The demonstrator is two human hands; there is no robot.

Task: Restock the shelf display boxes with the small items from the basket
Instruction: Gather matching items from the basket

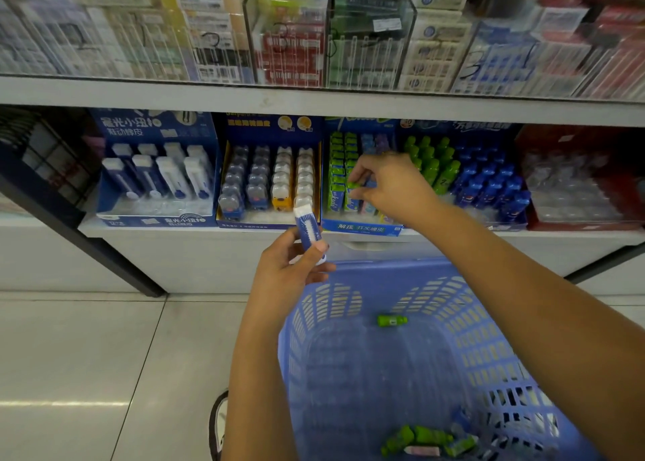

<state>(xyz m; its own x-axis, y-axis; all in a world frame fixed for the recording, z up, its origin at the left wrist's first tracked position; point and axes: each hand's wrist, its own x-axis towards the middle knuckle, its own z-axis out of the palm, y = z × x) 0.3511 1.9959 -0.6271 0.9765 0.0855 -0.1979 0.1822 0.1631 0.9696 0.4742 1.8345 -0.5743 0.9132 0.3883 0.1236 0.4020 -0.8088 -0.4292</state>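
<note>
**Green eraser held over the 开关橡皮 box**

We take as our landmark the blue cardboard display box (361, 228), whose front lip reads "解压 开关橡皮". Our right hand (387, 184) is just above its front rows, thumb and forefinger pinched on a small green eraser (354, 185). The other fingers are curled loosely. The eraser's long axis runs roughly left to right; which end leads we cannot tell.

Just left of and below the box, our left hand (289, 268) grips a blue-and-white eraser (309, 225) between thumb and curled fingers. It is a slim plastic stick, nearly upright, with its white ridged end pointing up at the shelf.

Below the box stands the basket (464, 338), blue-violet plastic with slotted lattice walls. A green bottle-shaped piece (391, 320) lies on its side there, its paler tip to the right. A blurred heap of green pieces (419, 438) sits at the near end.

Left of the landmark, the far blue box (157, 129) carries white characters ending in "橡皮".
</note>
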